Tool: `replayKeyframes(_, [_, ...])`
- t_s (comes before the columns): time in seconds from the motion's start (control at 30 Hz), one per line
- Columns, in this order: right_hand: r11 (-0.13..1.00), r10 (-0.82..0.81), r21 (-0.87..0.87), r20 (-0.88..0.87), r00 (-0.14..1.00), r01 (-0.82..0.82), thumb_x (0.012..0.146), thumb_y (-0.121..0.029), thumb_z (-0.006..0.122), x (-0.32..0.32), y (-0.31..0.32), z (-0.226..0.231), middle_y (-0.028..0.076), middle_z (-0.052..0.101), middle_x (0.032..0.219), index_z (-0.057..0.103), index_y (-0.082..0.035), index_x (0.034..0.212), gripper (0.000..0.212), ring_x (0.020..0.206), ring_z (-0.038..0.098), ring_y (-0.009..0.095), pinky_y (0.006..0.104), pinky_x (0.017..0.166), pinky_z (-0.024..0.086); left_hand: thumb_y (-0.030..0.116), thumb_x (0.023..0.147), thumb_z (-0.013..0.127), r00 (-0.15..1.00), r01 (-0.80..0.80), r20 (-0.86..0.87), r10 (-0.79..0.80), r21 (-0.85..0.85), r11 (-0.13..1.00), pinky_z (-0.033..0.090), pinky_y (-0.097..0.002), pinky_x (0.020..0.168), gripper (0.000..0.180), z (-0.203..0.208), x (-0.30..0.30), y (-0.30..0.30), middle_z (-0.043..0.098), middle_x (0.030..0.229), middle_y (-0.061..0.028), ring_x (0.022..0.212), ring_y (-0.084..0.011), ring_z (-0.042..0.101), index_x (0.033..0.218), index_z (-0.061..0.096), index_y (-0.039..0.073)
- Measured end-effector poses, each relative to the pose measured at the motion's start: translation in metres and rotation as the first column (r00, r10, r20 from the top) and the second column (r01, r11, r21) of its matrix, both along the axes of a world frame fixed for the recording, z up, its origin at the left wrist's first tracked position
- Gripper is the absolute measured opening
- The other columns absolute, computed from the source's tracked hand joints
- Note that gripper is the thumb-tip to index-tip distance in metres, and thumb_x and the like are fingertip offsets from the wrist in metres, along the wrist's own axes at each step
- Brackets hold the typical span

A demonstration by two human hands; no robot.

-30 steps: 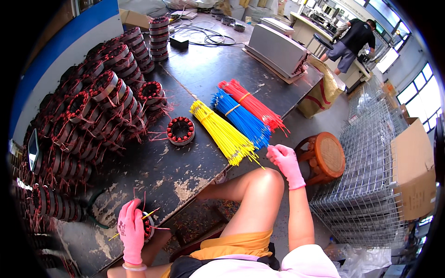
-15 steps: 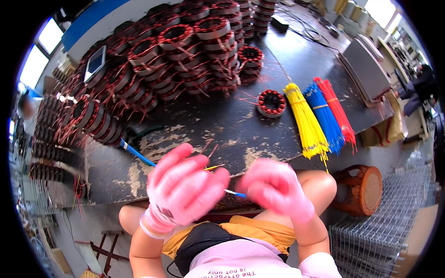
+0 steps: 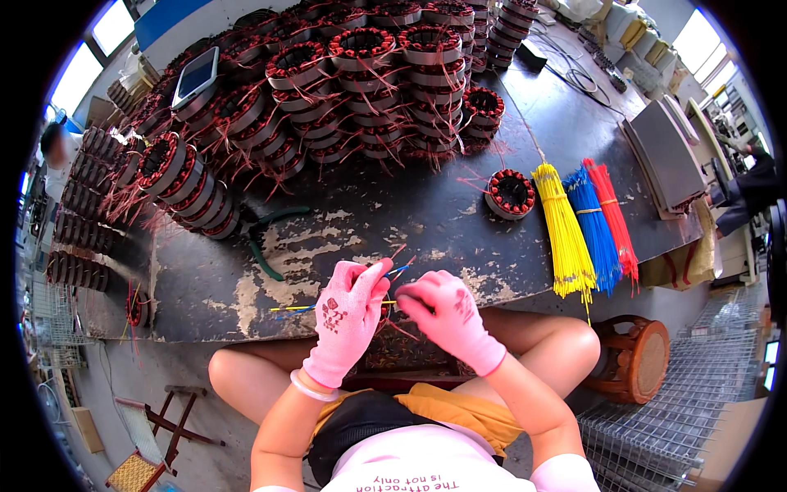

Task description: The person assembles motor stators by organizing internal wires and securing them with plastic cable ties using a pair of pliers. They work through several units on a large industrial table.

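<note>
Stator coil mostly hidden between gloved hands, thin wires protruding

Both forearms come up from the near edge and meet at the centre. The left hand, in a pink glove, stands with its back to the camera, fingers curled and pinched at the top. The right hand, also gloved pink, lies just beside it, fingers bent toward the left. A pale band circles the left wrist.
</note>
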State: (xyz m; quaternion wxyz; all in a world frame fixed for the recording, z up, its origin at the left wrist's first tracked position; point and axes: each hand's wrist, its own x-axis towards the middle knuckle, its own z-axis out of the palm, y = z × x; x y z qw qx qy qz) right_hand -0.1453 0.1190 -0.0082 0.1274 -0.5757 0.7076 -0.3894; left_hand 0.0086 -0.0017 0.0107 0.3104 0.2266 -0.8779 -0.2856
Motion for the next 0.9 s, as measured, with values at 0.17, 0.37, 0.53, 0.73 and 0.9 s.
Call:
replayKeyframes(0.17, [0.931, -0.136, 0.359, 0.511, 0.849, -0.066, 0.094, -0.026, 0.069, -0.017, -0.024, 0.020, 0.013, 0.070, 0.086, 0.075, -0.002, 0.102, 0.026, 0.078, 0.070, 0.024, 0.0370, 0.072, 0.054, 0.004, 0.091, 0.070, 0.998, -0.057, -0.008, 0.057, -0.029, 0.998, 0.053, -0.0402, 0.069, 0.029, -0.011, -0.004, 0.001, 0.061, 0.098, -0.0113, 0.082, -0.0324, 0.065, 0.119, 0.064, 0.008])
replayKeyframes(0.37, [0.970, -0.113, 0.242, 0.542, 0.832, -0.026, 0.091, -0.019, 0.070, -0.015, -0.025, 0.000, 0.011, 0.071, 0.087, 0.075, -0.002, 0.101, 0.020, 0.076, 0.069, 0.022, 0.0342, 0.070, 0.053, 0.005, 0.089, 0.071, 0.999, -0.033, -0.001, 0.033, 0.015, 0.999, 0.053, -0.0416, 0.069, 0.025, -0.012, -0.006, -0.001, 0.061, 0.099, -0.0112, 0.083, -0.0335, 0.066, 0.113, 0.063, 0.008])
replayKeyframes(0.53, [0.990, -0.144, 0.023, 0.095, 0.985, 0.142, 0.084, -0.010, 0.076, 0.001, 0.005, 0.018, 0.007, 0.069, 0.085, 0.075, -0.007, 0.097, 0.012, 0.081, 0.066, 0.025, 0.0338, 0.071, 0.053, 0.007, 0.086, 0.074, 0.989, 0.111, 0.097, -0.108, -0.027, 0.993, 0.055, -0.0415, 0.069, 0.026, -0.011, 0.000, -0.011, 0.060, 0.099, -0.0107, 0.084, -0.0328, 0.066, 0.110, 0.065, 0.010])
replayKeyframes(0.73, [0.985, -0.077, -0.159, -0.111, 0.991, 0.059, 0.083, -0.005, 0.075, -0.005, 0.001, 0.025, 0.009, 0.069, 0.093, 0.073, -0.008, 0.097, 0.015, 0.092, 0.064, 0.031, 0.0408, 0.083, 0.053, 0.007, 0.088, 0.072, 0.955, 0.246, 0.181, -0.234, -0.045, 0.968, 0.055, -0.0417, 0.074, 0.019, 0.008, -0.001, -0.018, 0.061, 0.105, -0.0112, 0.091, -0.0325, 0.066, 0.106, 0.066, 0.008])
replayKeyframes(0.9, [1.000, 0.019, 0.009, 0.239, 0.971, -0.021, 0.095, -0.005, 0.066, -0.011, -0.004, 0.025, 0.013, 0.074, 0.098, 0.072, -0.002, 0.107, 0.014, 0.083, 0.071, 0.024, 0.0339, 0.073, 0.055, 0.005, 0.088, 0.070, 0.950, 0.241, 0.220, -0.223, -0.057, 0.969, 0.054, -0.0428, 0.079, 0.017, 0.017, -0.002, -0.011, 0.061, 0.108, -0.0123, 0.097, -0.0338, 0.065, 0.104, 0.065, 0.005])
